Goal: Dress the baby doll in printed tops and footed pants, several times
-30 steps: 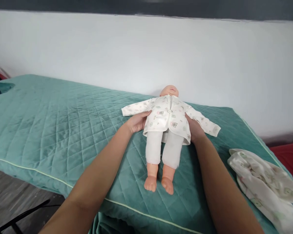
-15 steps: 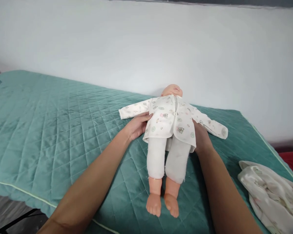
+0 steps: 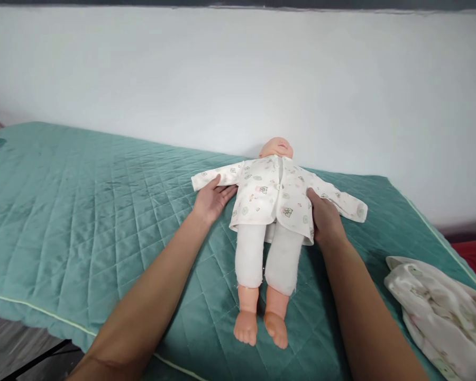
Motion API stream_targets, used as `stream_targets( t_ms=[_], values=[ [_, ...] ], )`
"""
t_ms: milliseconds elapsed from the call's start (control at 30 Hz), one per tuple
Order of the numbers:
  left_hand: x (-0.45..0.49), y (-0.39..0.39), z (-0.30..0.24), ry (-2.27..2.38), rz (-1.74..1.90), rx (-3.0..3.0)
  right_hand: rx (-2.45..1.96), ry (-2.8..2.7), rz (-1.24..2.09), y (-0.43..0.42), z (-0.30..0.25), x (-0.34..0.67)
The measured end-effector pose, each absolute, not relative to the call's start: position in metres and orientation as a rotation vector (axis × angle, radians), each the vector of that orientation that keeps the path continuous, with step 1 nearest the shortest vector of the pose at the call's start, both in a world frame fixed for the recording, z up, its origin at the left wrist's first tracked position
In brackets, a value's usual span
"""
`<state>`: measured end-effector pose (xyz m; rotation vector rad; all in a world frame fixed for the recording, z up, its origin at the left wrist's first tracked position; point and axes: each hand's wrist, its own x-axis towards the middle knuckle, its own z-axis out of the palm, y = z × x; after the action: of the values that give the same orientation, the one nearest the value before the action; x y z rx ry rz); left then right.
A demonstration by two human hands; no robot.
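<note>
A baby doll (image 3: 276, 147) lies on its back on a green quilted cover, head toward the wall. It wears a white printed baby jacket (image 3: 257, 196) with both sleeves spread out. White cloth legs (image 3: 249, 256) and bare plastic feet point toward me. My left hand (image 3: 213, 200) is open, palm turned up, thumb over the sleeve's lower edge and fingertips at the jacket's side. My right hand (image 3: 326, 218) is at the opposite side of the jacket, thumb against the fabric; its other fingers are hidden, and it appears to grip the jacket's edge.
The green quilted cover (image 3: 103, 211) spreads over the table up to the pale wall (image 3: 238, 79). A crumpled printed white cloth (image 3: 436, 312) lies at the right front. Something red (image 3: 474, 262) stands beyond the right edge. Grey floor (image 3: 11, 344) shows at lower left.
My left hand has moved away from the jacket's side, its fingers spreading and the palm turning up. The right hand stays by the jacket, its thumb showing more. The view has shifted slightly.
</note>
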<state>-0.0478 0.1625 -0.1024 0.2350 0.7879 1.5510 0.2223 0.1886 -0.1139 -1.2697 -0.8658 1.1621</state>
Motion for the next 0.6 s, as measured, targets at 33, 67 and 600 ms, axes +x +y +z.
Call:
stream_targets(
  t_ms=[33, 67, 600],
  values=[
    [-0.052, 0.164, -0.103, 0.799, 1.609, 0.190, -1.266, -0.806, 1.188, 0.189, -0.113, 0.222],
    [-0.055, 0.166, -0.103, 0.815, 1.659, 0.148, -1.241, -0.750, 1.210, 0.189, -0.111, 0.221],
    [-0.087, 0.189, -0.112, 0.862, 1.987, 0.052, -0.945, -0.216, 1.203, 0.195, -0.092, 0.275]
  ],
)
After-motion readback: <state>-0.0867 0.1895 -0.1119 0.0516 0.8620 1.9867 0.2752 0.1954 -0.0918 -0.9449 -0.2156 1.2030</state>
